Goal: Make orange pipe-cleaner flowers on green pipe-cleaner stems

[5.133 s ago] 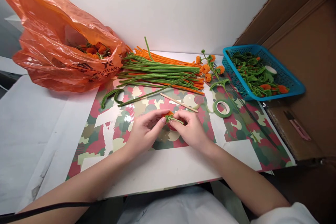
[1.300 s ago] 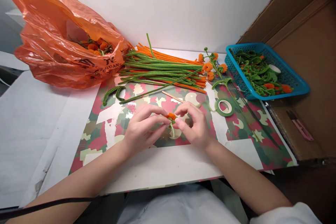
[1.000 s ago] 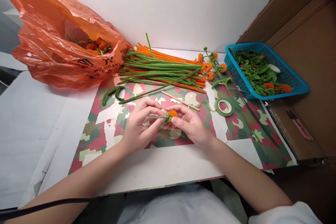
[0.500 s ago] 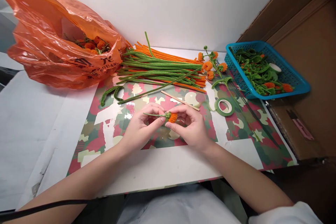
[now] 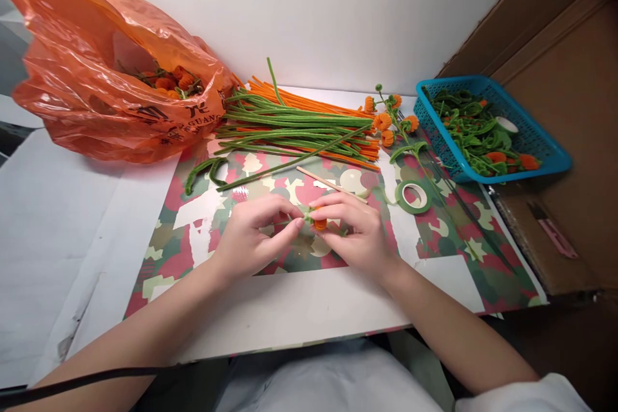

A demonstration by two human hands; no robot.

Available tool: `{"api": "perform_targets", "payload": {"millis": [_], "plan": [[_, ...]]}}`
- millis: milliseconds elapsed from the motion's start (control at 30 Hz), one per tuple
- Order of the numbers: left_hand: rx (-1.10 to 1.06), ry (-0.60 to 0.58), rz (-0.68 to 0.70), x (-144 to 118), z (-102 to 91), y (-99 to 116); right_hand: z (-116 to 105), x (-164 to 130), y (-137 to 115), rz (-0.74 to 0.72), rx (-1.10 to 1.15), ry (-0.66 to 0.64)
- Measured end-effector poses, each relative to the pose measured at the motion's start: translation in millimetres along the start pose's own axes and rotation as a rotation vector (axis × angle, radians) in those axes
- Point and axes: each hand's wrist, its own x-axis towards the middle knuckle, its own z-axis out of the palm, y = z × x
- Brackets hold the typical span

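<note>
Lit brightly and evenly from above, casting soft shadows under the hands; glaring off the orange bag; bending at the edges; staying sharp throughout.

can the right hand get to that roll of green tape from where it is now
Probably yes. The roll of green tape lies flat on the patterned mat just right of the right hand, with nothing between them. But that hand and the left hand are both pinching the small orange pipe-cleaner piece, so it must let go first.

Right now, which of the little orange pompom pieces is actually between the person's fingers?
The single orange pompom pinched between the left hand and right hand over the patterned mat. The others lie untouched: a cluster beside the blue basket.
</note>
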Motion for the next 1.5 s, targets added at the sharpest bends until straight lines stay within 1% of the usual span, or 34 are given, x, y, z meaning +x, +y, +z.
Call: {"api": "perform_targets", "payload": {"millis": [100, 167, 233, 333, 400, 500, 533, 667, 733, 800, 867, 967, 1033, 1067, 1233, 1333, 1500], "plan": [[0.014, -0.025, 0.064, -0.5, 0.5, -0.1, -0.3, -0.1, 1.3, -0.025, 0.001, -0.006], [0.036, -0.002, 0.103, -1.0, 1.1, -0.2, -0.1, 0.0, 0.8, -0.019, 0.029, 0.0], [0.061, 0.035, 0.123, -1.5, 1.9, -0.5, 0.2, -0.1, -1.2, 0.027, 0.061, -0.006], [0.107, 0.077, 0.167, -1.7, 2.8, -2.4, 1.0, -1.0, -5.2, 0.209, 0.135, -0.025], [0.151, 0.088, 0.226, -1.7, 3.1, -4.6, 1.7, -1.4, -7.4, 0.343, 0.211, -0.031], [0.208, 0.087, 0.298, -2.3, 3.2, -6.5, 2.4, -0.2, -9.2, 0.46, 0.332, -0.03], [0.209, 0.089, 0.292, -2.6, 3.0, -6.4, 2.4, 0.6, -9.5, 0.479, 0.366, -0.028], [0.155, 0.093, 0.163, -2.7, 1.5, -3.6, 1.4, 3.2, -8.9, 0.496, 0.426, -0.044], [0.159, 0.063, 0.16, -2.0, 0.8, -2.9, 0.4, 3.2, -8.0, 0.472, 0.398, -0.059], [0.206, 0.059, 0.222, -1.3, 0.8, -3.2, -0.9, 2.8, -7.3, 0.401, 0.32, -0.062], [0.292, 0.111, 0.315, -1.2, 1.2, -3.9, -2.4, 2.8, -7.9, 0.263, 0.171, -0.035], [0.457, 0.185, 0.458, -1.8, 1.8, -3.9, -4.2, 4.0, -11.2, -0.01, -0.12, 0.047], [0.549, 0.202, 0.522, -2.4, 1.9, -2.9, -4.3, 5.0, -14.0, -0.132, -0.282, 0.11], [0.581, 0.208, 0.546, -2.7, 2.0, -2.2, -4.0, 5.3, -15.0, -0.167, -0.343, 0.135], [0.645, 0.216, 0.594, -3.5, 2.4, 1.5, -1.1, 3.7, -15.7, -0.249, -0.525, 0.196], [0.654, 0.218, 0.595, -3.6, 2.4, 2.3, -0.1, 2.7, -15.0, -0.281, -0.574, 0.216], [0.66, 0.207, 0.596, -3.6, 3.1, 1.6, -0.1, 3.4, -15.5, -0.301, -0.611, 0.197]]}}
